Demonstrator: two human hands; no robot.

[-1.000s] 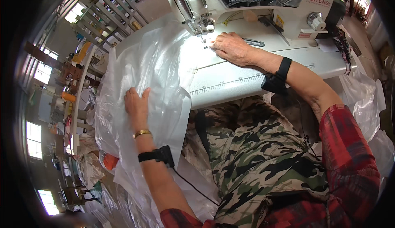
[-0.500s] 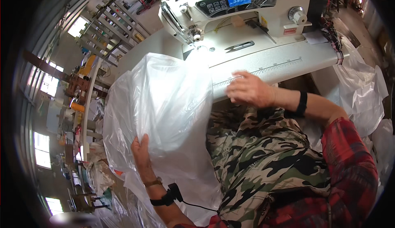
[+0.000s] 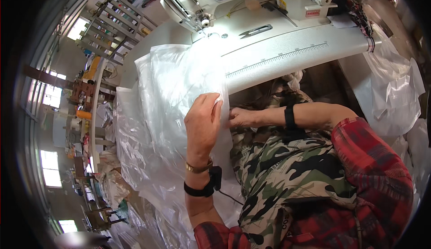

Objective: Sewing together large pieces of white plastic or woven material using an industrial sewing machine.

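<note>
A clear plastic sheet (image 3: 173,76) hangs over the front of the sewing machine's table, its far edge lying below the needle area. My left hand (image 3: 202,121) is closed near the sheet's right edge, thumb against fingers, pinching the plastic. Just right of it and a little lower, my right hand (image 3: 242,117) is closed at the same edge; its fingertips are partly hidden by the sheet. The white sewing machine (image 3: 296,6) stands beyond both hands with its lamp lit. Thread snips (image 3: 257,31) lie on the machine bed.
A printed ruler scale (image 3: 280,58) runs along the table front. More plastic sheeting (image 3: 395,92) hangs at the right, with further plastic heaped at lower left. A camouflage apron (image 3: 292,172) covers my lap. A slatted rack (image 3: 114,22) and a cluttered bench stand at the left.
My left hand has moved right and up from the sheet's left side to its right edge. My right hand has come down and left from the table front to that edge.
</note>
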